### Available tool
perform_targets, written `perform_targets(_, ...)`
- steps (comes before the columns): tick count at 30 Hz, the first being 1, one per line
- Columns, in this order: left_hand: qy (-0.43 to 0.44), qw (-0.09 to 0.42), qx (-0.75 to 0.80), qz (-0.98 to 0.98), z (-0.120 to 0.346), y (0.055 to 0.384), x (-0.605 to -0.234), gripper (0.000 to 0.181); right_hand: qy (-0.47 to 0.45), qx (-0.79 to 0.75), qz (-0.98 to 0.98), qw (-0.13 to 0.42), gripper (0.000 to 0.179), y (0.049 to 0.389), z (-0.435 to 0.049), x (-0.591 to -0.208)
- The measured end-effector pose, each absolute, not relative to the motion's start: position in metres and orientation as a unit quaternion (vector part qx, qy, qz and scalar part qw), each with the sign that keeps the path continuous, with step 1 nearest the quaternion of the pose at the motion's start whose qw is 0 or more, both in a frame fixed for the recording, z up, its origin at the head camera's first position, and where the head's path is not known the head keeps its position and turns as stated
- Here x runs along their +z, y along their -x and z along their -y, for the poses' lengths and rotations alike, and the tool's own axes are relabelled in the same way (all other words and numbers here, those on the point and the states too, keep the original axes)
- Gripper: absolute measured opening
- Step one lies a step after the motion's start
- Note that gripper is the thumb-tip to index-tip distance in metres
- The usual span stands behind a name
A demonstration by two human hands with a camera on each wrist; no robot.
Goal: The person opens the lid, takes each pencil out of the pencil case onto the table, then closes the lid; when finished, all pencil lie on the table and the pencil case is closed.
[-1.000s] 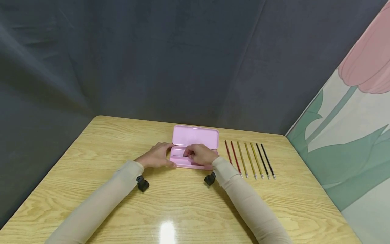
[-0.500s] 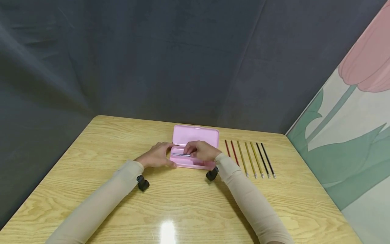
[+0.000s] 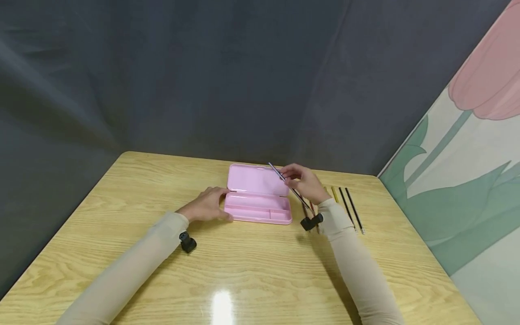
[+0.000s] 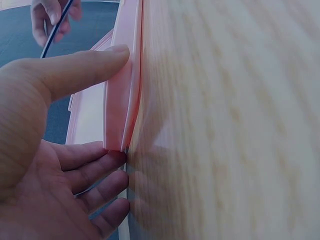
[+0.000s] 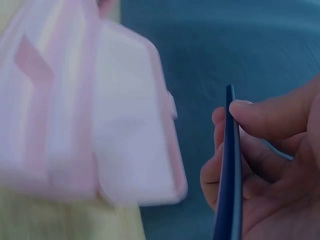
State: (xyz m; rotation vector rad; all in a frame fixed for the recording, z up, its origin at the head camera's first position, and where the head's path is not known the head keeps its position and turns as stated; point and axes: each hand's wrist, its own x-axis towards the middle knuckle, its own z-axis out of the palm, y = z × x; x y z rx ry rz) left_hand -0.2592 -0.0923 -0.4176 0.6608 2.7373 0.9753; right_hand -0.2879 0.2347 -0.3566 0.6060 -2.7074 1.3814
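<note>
A pink pencil case (image 3: 256,220) stands with its lid (image 3: 257,179) raised at the back, its compartments holding nothing. My left hand (image 3: 206,205) grips the case's left end. In the left wrist view the thumb lies on the front wall, and the index finger reaches the far corner. Right of the lid, my right hand (image 3: 306,183) pinches a dark pencil (image 5: 229,165) between thumb and fingers. That pencil is raised above the table and slants, with its upper end to the left in front of the lid.
Several pencils lie in a row on the wooden table (image 3: 243,271) to the right: red pencils (image 3: 305,211), yellow pencils (image 3: 335,194) and black pencils (image 3: 355,210). My right wrist hides part of the row. A dark curtain (image 3: 203,90) hangs behind the table.
My right hand has lifted the dark pencil out of the case and carried it up and right, over the row's left part. The left hand stays at the case.
</note>
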Motion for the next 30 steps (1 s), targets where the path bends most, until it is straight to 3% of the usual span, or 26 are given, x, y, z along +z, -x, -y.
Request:
perform_targets(18, -0.227, 0.078, 0.329, -0.913, 0.095, 0.258, -0.422, 0.09, -0.062, 0.464, 0.876, 0.12, 0.033, 0.275, -0.366, -0.352)
perform_targets(30, -0.223, 0.078, 0.328, -0.915, 0.097, 0.259, -0.422, 0.089, 0.028, 0.277, 0.953, 0.118, 0.034, 0.275, -0.439, -0.384)
